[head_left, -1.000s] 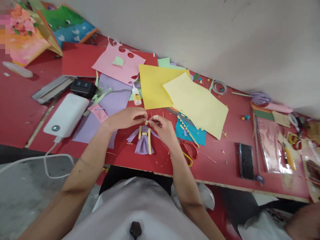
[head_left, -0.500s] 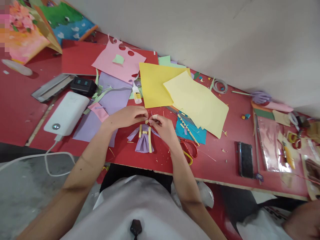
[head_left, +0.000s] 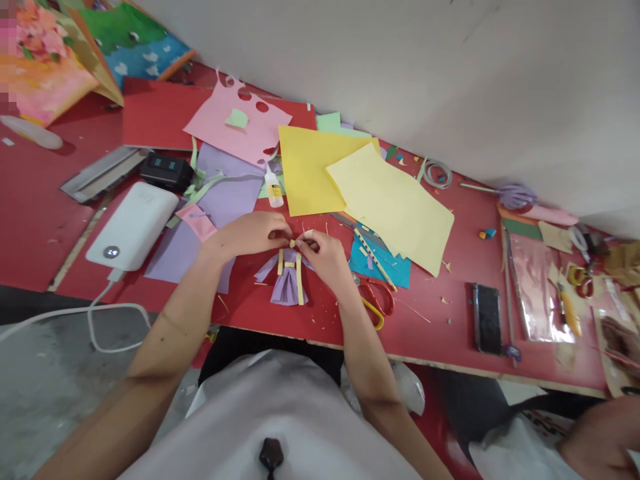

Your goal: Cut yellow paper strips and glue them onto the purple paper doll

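Note:
A purple pleated paper dress (head_left: 285,289) with pale yellow strips lies on the red table just below my hands. At its neck is a small pale yellow paper bow (head_left: 293,245). My left hand (head_left: 267,233) reaches in from the left, its fingertips pinched at the bow's left end. From the other side my right hand (head_left: 320,249) pinches the bow's right end between thumb and forefinger. My fingers partly hide the bow. Close to my right wrist lie scissors (head_left: 379,297) with red and yellow handles. Beyond my left hand is a small glue bottle (head_left: 273,187).
Yellow sheets (head_left: 395,200), a pink sheet (head_left: 235,127) and purple paper (head_left: 220,190) spread behind my hands. A white power bank (head_left: 131,227) with a cable sits left. To the right are a phone (head_left: 487,319) and another person's arm (head_left: 600,433).
My left fingertips have drawn slightly left, and the yellow bow shows more clearly between my hands. The dress has stayed in place.

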Demonstrator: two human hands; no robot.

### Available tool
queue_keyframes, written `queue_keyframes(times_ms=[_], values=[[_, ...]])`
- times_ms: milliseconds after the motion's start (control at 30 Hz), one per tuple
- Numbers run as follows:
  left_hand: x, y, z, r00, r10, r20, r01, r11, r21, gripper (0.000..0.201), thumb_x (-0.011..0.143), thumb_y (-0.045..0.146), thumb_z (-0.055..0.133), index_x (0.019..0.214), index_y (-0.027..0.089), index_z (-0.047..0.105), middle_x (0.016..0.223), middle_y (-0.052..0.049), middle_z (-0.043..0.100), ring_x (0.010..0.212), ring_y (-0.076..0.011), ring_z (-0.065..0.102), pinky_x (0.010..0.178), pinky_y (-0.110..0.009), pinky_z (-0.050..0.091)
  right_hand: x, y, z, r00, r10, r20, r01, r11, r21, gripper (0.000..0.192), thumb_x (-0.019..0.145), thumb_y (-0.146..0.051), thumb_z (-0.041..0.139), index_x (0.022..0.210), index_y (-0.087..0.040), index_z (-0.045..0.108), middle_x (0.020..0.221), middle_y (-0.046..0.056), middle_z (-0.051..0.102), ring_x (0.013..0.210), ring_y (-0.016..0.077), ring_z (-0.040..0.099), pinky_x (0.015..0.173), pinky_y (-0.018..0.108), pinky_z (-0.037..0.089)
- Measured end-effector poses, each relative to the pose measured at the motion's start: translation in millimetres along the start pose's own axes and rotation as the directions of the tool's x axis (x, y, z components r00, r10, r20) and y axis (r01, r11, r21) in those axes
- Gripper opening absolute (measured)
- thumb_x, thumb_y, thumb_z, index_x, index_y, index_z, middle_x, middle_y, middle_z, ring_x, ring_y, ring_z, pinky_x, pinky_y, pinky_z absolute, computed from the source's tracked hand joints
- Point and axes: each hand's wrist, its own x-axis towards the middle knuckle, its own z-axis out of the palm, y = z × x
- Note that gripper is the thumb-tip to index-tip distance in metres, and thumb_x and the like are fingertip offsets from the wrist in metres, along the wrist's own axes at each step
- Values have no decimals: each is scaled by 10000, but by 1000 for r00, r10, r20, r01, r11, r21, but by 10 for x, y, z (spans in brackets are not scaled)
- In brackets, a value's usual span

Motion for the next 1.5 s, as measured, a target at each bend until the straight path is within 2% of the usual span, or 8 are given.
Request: queue_keyframes(times_ms=[367,700,967,1167,1333,1500], values=[[31,-19,44,1000,-7,4,7,1000,0,197,883,270,529,916,181,701,933,-55,693,804,-179,606,680,-266,395,10,-30,0,1000,29,10,-29,999,-18,82,855,-257,593,847,-230,669,813,10,718,712,158,627,650,262,425],[35,4,44,1000,-23,5,23,1000,-18,185,878,270,535,889,177,694,927,-63,691,805,-186,604,681,-274,396,9,-26,-15,999,0,40,1,999,-39,113,876,-265,564,844,-227,665,798,12,705,686,156,604,628,259,401],[18,17,47,998,-54,25,55,998,-34,235,897,306,499,859,183,695,917,-52,704,803,-180,616,688,-273,398,-10,-24,-48,995,1,96,3,999,-47,142,910,-284,523,877,-241,654,851,10,722,762,176,641,657,266,408],[12,24,47,996,-77,37,79,996,-49,222,876,321,529,852,193,708,908,-40,712,782,-174,616,667,-272,392,-25,-22,-58,994,-26,105,33,997,-68,138,911,-301,536,871,-239,652,872,10,721,746,166,626,653,261,395],[6,24,47,997,-64,33,65,997,-38,236,880,290,491,849,192,703,925,-44,719,807,-182,628,685,-274,403,-36,-17,-81,991,-21,134,30,998,-62,156,898,-333,561,844,-233,668,757,-2,692,693,155,603,622,251,374],[12,37,57,998,-38,39,38,999,-4,310,928,346,455,815,193,700,848,-50,718,794,-195,634,715,-293,405,-32,-24,-119,984,20,174,-12,999,-43,173,884,-340,570,790,-226,661,646,-19,638,625,144,577,592,249,359]])
